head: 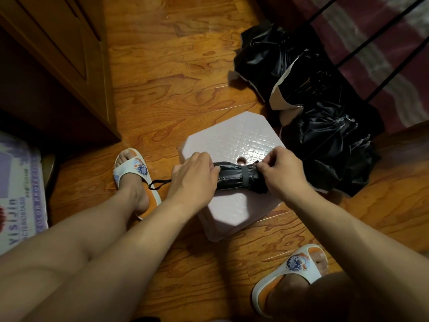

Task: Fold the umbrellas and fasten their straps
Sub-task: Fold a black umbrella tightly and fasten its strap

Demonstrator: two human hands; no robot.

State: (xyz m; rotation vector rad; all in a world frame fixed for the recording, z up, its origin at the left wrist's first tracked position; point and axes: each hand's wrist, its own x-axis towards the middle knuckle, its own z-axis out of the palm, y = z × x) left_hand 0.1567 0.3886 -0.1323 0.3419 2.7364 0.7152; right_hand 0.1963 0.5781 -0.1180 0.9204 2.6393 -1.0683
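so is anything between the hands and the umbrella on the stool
Nothing visible. The left hand grips the handle end of the folded umbrella, and the right hand pinches its other end, just past the strap wrapped round it. The umbrella lies on the pink stool.

A home, prob. a bedroom. Glossy wood-grain floor (167,66) w/ a brown wooden cabinet (58,54) at left and a striped maroon bedspread (376,43) hanging at the top right edge. The person sits low in house slippers (133,170), bare legs, by a pale plastic stool (232,140). A printed mat (18,187) lies at far left. Lighting is dim, indoor.
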